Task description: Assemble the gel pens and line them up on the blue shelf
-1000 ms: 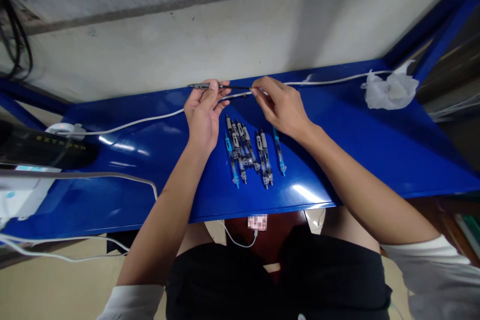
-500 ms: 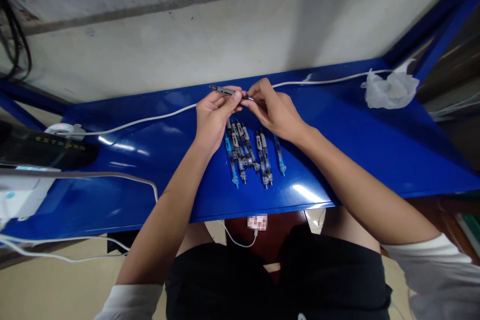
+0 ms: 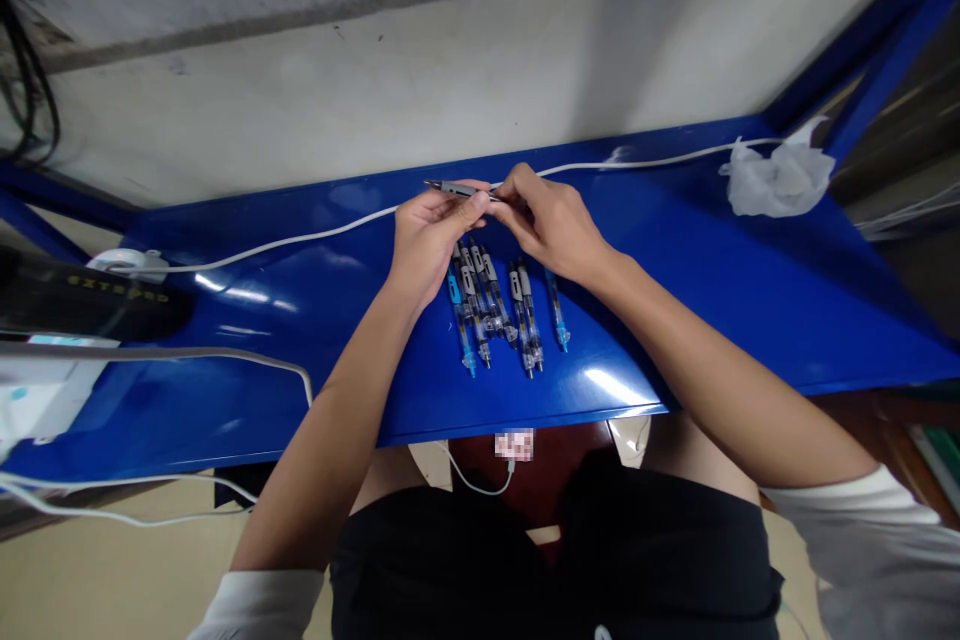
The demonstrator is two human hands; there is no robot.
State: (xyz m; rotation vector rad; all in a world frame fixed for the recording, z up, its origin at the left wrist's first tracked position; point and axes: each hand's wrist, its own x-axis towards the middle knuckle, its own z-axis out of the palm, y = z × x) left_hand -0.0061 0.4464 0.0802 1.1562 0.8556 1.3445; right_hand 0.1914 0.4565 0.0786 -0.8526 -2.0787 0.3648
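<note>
Between my two hands, above the far half of the blue table (image 3: pixel 330 310), is a pen with a grey grip (image 3: pixel 455 188), its dark tip pointing left. My left hand (image 3: pixel 435 230) is closed on the grip part, thumb on top. The fingers of my right hand (image 3: pixel 551 215) pinch the pen's other end, which they partly hide. Just below my hands lie several clear-barrelled pens with grey grips (image 3: pixel 489 270). A blue pen (image 3: pixel 461 325) lies at the left of this group, and another blue pen (image 3: pixel 557 315) lies at its right, its upper end near my right wrist.
A white cable (image 3: pixel 300 240) runs along the back of the table. At the far right sits a crumpled white plastic bag (image 3: pixel 780 178). On the left are a black object with yellow lettering (image 3: pixel 97 295) and a white box (image 3: pixel 52 400). A wall (image 3: pixel 360 100) stands behind.
My hands have come slightly closer together, and less of the pen shows between them. The pens on the table lie as before; the view has shifted a little.
</note>
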